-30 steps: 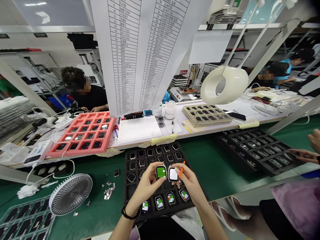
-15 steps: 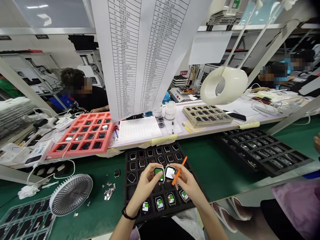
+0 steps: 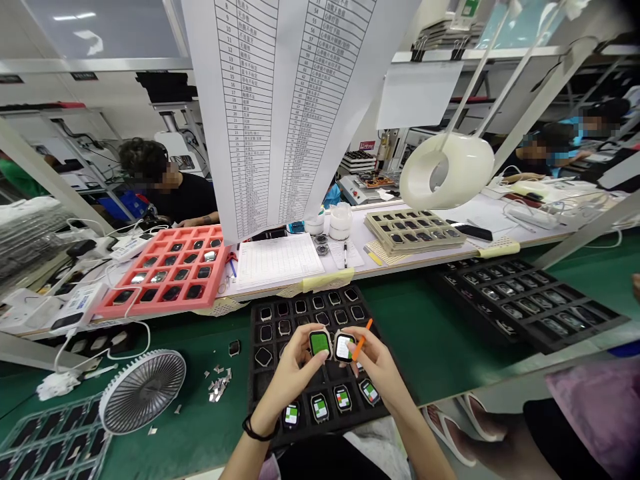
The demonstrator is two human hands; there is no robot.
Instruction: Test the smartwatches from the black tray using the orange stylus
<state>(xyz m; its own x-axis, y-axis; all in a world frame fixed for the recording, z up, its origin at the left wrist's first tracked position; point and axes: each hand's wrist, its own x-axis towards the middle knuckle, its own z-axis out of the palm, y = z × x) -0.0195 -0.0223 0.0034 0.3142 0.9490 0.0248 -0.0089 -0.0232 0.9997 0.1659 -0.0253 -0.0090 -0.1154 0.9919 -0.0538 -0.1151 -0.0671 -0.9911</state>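
Both our hands are closed in a firm pinch: our left hand (image 3: 290, 377) grips a square smartwatch with a green screen (image 3: 319, 343), our right hand (image 3: 377, 373) grips a square smartwatch with a white screen (image 3: 344, 347) and a slim orange stick (image 3: 362, 340), with a black compartment tray (image 3: 256, 393) just below our fingers (image 3: 305, 347).

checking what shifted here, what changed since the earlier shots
A nearby person's hand has withdrawn rightward, nearly out of view. The left hand and right hand still hold the green-screen watch and white-screen watch, with the orange stick in the right hand. The black tray stayed put.
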